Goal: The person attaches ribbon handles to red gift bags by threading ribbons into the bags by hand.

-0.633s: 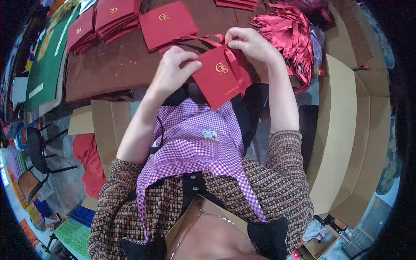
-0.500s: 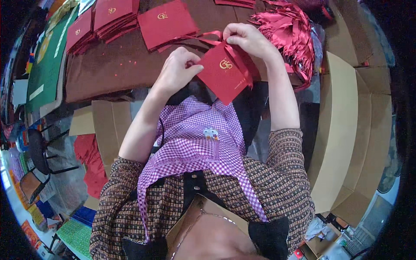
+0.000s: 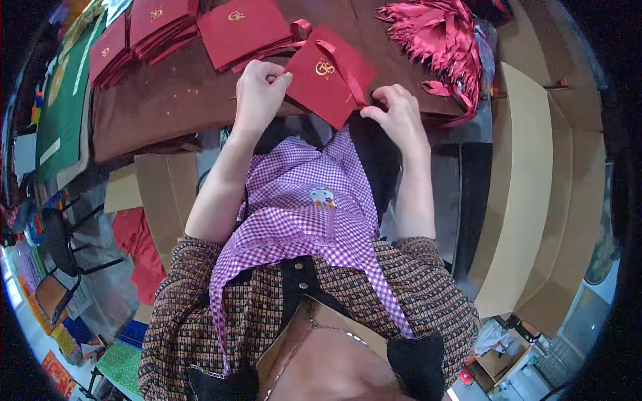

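Note:
A flat red gift bag [image 3: 325,85] with a gold emblem is held up tilted at the table's near edge. My left hand [image 3: 259,90] pinches its left corner between thumb and fingers. A red satin ribbon [image 3: 344,63] loops beyond the bag's upper edge and runs down across its front. My right hand [image 3: 396,113] is closed at the bag's lower right edge, with the lower end of the ribbon at its fingertips. Just beyond lies a stack of matching red bags [image 3: 242,30], with more stacks [image 3: 160,23] to its left.
A heap of red ribbons [image 3: 435,37] lies at the right on the brown-covered table [image 3: 154,117]. Open cardboard boxes stand at my right [image 3: 518,194] and left [image 3: 167,190]. A green board [image 3: 63,113] is at the far left, with a chair [image 3: 57,240] below.
My right hand has come down from the ribbon's upper part to the bag's lower right edge, laying the ribbon across the front. The bag and my left hand have shifted up and left.

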Demonstrator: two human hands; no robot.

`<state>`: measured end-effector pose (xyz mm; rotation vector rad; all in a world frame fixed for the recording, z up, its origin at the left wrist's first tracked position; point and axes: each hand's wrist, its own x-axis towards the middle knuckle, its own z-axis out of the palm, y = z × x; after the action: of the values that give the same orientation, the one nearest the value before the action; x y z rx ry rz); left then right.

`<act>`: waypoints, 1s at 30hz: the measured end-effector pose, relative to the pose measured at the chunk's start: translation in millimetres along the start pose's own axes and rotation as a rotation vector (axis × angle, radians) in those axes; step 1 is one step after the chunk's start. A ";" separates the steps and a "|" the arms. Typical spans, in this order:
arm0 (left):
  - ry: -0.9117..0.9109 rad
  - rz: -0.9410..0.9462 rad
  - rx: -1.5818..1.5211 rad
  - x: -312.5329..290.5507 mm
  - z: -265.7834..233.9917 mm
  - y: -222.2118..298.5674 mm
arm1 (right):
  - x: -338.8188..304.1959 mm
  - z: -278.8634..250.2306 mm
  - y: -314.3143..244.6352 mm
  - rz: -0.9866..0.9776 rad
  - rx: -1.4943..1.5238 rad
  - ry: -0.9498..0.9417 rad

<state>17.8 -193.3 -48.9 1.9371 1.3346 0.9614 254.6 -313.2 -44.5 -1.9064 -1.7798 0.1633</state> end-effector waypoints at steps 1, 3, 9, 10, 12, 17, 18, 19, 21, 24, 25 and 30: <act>0.006 0.005 0.009 1.2 -1.2 3.0 | -3.7 4.6 -3.8 -0.025 -0.037 0.069; 0.000 -0.001 0.011 1.1 -2.3 7.9 | -7.9 12.6 1.5 -0.063 -0.072 0.079; -0.013 -0.082 -0.073 1.4 -6.7 5.4 | -7.3 -0.5 6.2 0.353 0.963 0.106; -0.050 -0.100 -0.045 3.8 -6.8 6.1 | -5.1 -10.9 -0.9 0.357 1.043 0.100; -0.070 -0.160 -0.064 3.6 -6.8 8.0 | -4.1 -15.9 4.5 0.234 1.243 0.071; -0.196 -0.226 -0.263 5.9 -3.4 -0.2 | 6.2 -30.5 -12.7 0.094 1.632 -0.001; -0.212 -0.208 -0.269 6.5 -4.8 -2.9 | 9.1 -27.4 -12.1 0.084 1.583 0.010; -0.215 -0.209 -0.268 7.0 -4.8 -4.0 | 12.0 -27.3 -15.4 0.087 1.584 0.012; -0.243 -0.234 -0.304 7.8 -4.8 -5.6 | 18.5 -27.9 -24.3 0.180 1.292 0.098; -0.256 -0.258 -0.337 6.1 -6.3 5.4 | 25.4 -22.0 -26.6 0.070 1.126 0.179; -0.252 -0.263 -0.346 6.1 -6.2 0.8 | 30.7 -17.7 -31.9 -0.095 0.961 0.243; -0.201 -0.262 -0.439 5.1 -5.0 -5.4 | 41.7 3.3 -56.0 -0.314 0.501 0.312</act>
<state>12.1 -186.4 -49.2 1.4449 1.1164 0.8236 208.4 -272.4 -11.6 -1.2147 -1.6110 0.1679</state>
